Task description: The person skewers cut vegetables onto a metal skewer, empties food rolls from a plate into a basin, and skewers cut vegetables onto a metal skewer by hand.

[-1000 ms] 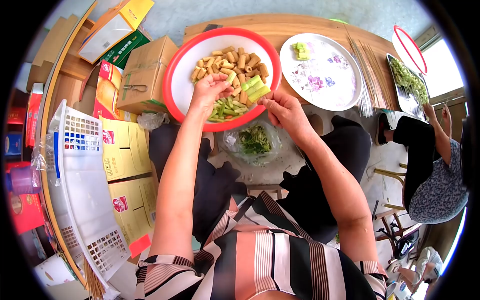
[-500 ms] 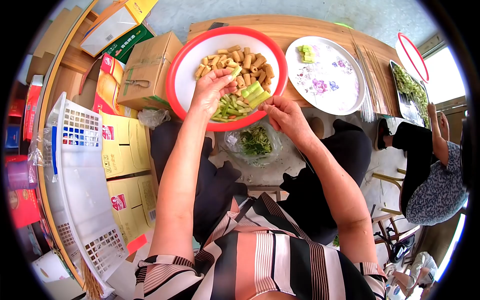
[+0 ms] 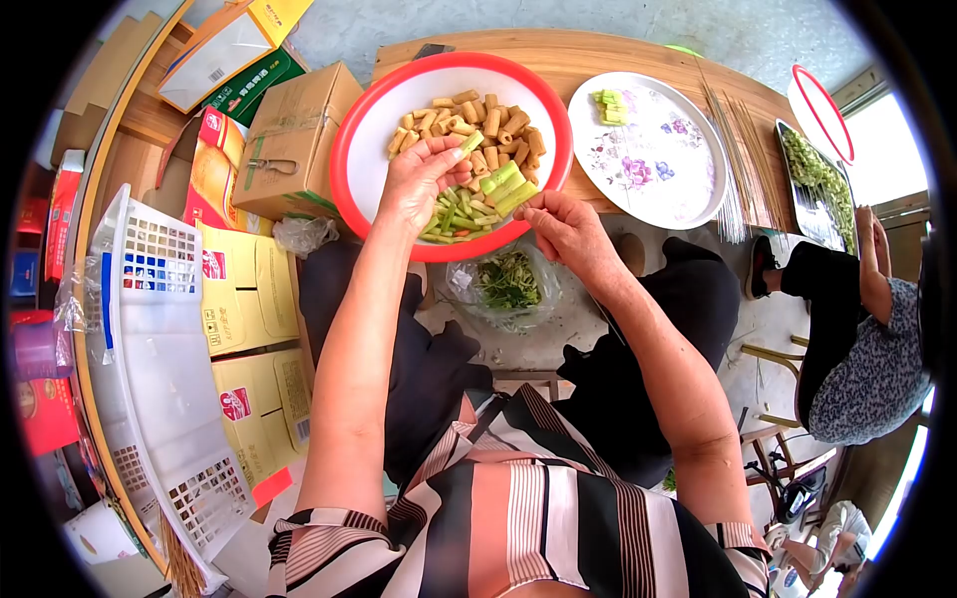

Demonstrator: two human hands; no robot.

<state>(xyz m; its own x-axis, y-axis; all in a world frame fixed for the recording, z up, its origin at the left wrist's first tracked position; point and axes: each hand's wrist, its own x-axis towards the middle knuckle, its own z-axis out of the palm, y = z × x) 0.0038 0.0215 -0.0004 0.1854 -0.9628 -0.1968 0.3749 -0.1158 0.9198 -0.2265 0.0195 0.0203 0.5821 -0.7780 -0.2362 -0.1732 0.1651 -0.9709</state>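
Observation:
My left hand pinches a short green vegetable stalk piece over the red-rimmed basin. My right hand is closed at the lower end of a row of green stalk pieces, seemingly on a skewer, though the skewer is mostly hidden by fingers and pieces. The left piece is apart from that row. Inside the basin, brown tube-shaped pieces fill the far part and loose green stalk pieces lie nearer me.
Right of the basin stands a flowered white plate bearing several green pieces. Beyond it lie thin skewers and a tray of greens. A bag of leaves sits below. Boxes are leftward; a co-worker sits rightward.
My hands and the pieces they hold stay almost still. At the far right, the co-worker's hands have shifted slightly and come closer together.

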